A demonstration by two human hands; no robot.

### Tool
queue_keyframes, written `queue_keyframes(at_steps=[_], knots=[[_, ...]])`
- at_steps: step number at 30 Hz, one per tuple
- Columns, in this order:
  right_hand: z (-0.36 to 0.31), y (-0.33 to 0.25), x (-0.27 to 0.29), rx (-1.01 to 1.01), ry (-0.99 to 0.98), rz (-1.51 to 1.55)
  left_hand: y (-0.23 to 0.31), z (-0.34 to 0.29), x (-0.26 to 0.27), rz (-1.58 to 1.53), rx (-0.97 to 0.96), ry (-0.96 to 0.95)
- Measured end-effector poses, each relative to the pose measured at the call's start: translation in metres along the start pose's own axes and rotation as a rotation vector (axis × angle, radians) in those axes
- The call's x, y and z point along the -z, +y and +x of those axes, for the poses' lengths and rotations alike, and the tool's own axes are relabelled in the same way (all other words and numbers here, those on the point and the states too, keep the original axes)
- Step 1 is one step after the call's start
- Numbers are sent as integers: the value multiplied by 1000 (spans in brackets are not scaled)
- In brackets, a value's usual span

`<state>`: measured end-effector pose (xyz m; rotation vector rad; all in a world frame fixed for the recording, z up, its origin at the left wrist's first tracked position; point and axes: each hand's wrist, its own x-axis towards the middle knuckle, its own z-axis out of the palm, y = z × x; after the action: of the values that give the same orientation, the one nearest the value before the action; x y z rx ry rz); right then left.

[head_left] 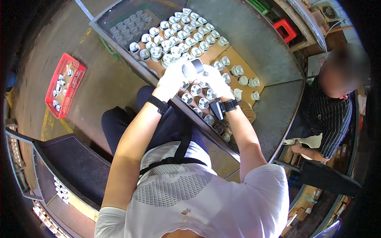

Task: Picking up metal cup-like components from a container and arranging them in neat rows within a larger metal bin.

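Shiny metal pistons (pixel 195 90), matt cardboard (pixel 240 59), dull metal panel (pixel 254 43), smooth plastic crate (pixel 76 85).

Pistons (pixel 156 52) stand in rows on cardboard (pixel 233 54) inside the walled workbench (pixel 254 37) before the person (pixel 222 198). Left of it, a crate (pixel 74 91) with more pistons rests on the floor (pixel 101 85); to the right is a co-worker (pixel 327 113).

- Floor (pixel 91 83): grey-brown, with worn yellow markings (pixel 47 123) at left.
- Workbench: grey metal panels (pixel 254 47) along the far and right sides.
- Lower left: dark-surfaced bench (pixel 75 158).
- Upper right: red, stool-like object (pixel 289 33) beyond the panels.
- Lighting: bright centrally, dimmer toward the edges.
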<state>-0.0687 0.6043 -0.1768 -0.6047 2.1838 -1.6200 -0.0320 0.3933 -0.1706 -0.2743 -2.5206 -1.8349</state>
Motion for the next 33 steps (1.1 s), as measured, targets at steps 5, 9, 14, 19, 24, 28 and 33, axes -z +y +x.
queue_keyframes(at_steps=[5, 9, 14, 19, 24, 28, 33], knots=[[-1, -7, -1, -54, 23, 21, -14, 2, -3, -334, 75, -39], [1, -8, 1, 36, 50, -55, 1, 1, -4, -792, 201, -84], [-1, -25, 8, 48, 120, -40, 16, -1, -4, -154, -65, 25], [-1, -18, 24, 229, 9, -350, 8, 1, -7, 46, -112, 49], [7, -18, 16, 65, 101, 25, 17, -1, -1, -67, -71, -73], [12, -7, 14, -31, 135, 215, 11, 2, -4, -41, -130, -56], [15, -19, 16, -56, 218, 22, -16, 6, -7, 173, -255, 63]])
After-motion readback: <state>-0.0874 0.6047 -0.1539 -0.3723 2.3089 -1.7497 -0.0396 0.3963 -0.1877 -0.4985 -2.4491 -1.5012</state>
